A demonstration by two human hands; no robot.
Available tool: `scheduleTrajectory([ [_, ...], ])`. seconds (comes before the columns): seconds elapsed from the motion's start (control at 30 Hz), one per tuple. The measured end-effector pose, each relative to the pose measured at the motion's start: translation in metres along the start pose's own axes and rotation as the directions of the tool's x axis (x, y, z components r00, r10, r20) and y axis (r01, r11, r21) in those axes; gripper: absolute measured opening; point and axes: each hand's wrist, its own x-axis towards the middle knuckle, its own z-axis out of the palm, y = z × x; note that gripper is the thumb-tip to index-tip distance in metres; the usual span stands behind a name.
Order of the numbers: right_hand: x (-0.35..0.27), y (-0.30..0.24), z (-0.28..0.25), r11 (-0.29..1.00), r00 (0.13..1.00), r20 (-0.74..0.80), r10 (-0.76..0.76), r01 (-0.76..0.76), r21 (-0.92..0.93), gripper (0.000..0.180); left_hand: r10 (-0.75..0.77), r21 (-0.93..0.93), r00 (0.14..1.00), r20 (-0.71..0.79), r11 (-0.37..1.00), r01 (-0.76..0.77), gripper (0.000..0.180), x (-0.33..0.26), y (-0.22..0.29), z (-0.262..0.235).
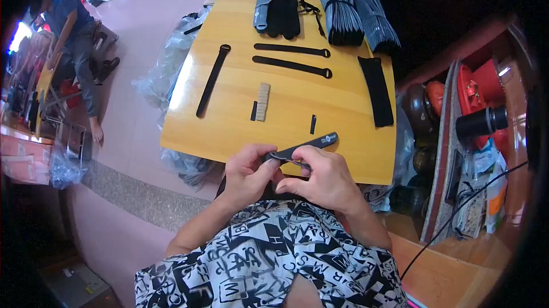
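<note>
Just beyond the table's near edge, both hands work on a black hook-and-loop cable strap (322, 141). My left hand (247, 173) pinches it near its eyelet end. My right hand (327, 177) grips a bent part between thumb and fingers, and a flat end with pale print sticks out toward the upper right. Two similar straps, an upper one (289, 49) and a lower one (291, 66), lie side by side ahead. Another strap (212, 83) slants at the left. Nearer lie a tan ridged strip (263, 102) and a short black piece (313, 124).
On the yellow table (229, 130), a wide black strip (376, 92) lies at the right. Strap bundles (341, 16) and black straps (283, 15) sit at the far end. Plastic bags (166, 88) hang along the left side. Another person (71, 30) sits far left. A cluttered shelf (443, 153) stands at right.
</note>
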Motion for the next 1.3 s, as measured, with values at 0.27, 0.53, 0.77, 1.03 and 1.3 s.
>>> scheduleTrajectory([
  [0.27,0.016,-0.007,-0.019,0.950,0.969,0.058,-0.242,0.249,-0.191,0.046,-0.132,-0.224,0.991,0.009,0.966,0.131,0.023,0.002,0.002,-0.022],
  [0.53,0.048,0.008,0.003,0.948,0.929,0.251,-0.273,0.304,-0.092,0.036,-0.153,-0.178,0.983,0.099,0.969,0.169,0.021,0.000,0.000,-0.023],
  [0.77,0.050,0.025,0.006,0.869,0.910,-0.031,-0.413,0.404,0.287,0.012,-0.117,-0.321,0.991,0.063,0.938,0.131,0.022,0.000,0.018,-0.028],
  [1.03,0.008,0.072,-0.149,0.585,0.544,-0.815,0.199,0.602,0.544,0.022,-0.231,-0.392,0.948,-0.217,0.910,0.132,0.023,-0.031,-0.005,-0.157],
  [1.3,0.131,0.020,-0.045,0.496,0.869,-0.442,0.221,0.289,0.819,0.024,-0.246,-0.521,0.969,0.001,0.827,0.211,0.021,-0.016,-0.015,-0.096],
])
